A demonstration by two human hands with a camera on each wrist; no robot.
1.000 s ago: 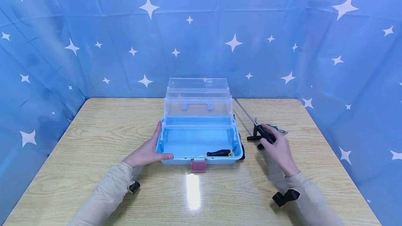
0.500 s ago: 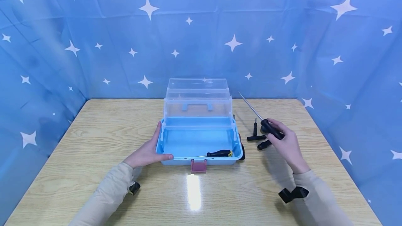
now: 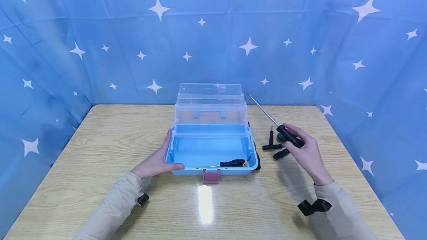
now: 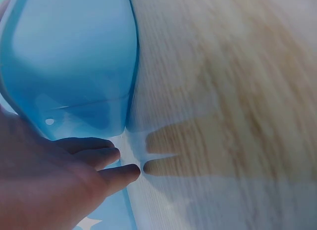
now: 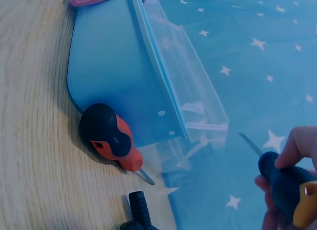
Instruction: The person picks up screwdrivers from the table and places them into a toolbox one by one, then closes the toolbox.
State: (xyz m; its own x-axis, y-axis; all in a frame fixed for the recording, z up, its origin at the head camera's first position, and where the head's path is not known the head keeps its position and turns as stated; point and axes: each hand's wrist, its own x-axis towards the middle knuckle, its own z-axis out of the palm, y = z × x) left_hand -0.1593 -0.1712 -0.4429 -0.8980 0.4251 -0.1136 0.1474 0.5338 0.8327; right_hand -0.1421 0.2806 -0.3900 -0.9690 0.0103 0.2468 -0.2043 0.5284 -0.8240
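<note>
A blue toolbox [image 3: 197,147] with a clear lid [image 3: 210,116] raised stands mid-table. My left hand [image 3: 154,164] rests at its left front corner, thumb over the front rim and fingers straight along the side wall. In the left wrist view, those fingers [image 4: 121,176] extend beside the blue wall. Inside the box, a black screwdriver [image 3: 233,163] with a yellow end lies along the front. My right hand [image 3: 308,156] holds a long screwdriver [image 3: 289,136] by its black handle, above the table to the right, shaft slanting up toward the back left. Its orange-yellow end [image 5: 306,205] shows in the right wrist view.
Several small black-handled tools [image 3: 272,146] lie right of the toolbox, below the right hand. A red-and-black screwdriver [image 5: 106,133] lies against the box's right side. A purple latch [image 3: 211,176] hangs at the front. Blue star-patterned cloth [image 3: 213,40] surrounds the table [image 3: 116,132].
My right hand has lifted the long screwdriver off to the right, away from the small tools, and more of them show. The left hand and toolbox stay where they were.
</note>
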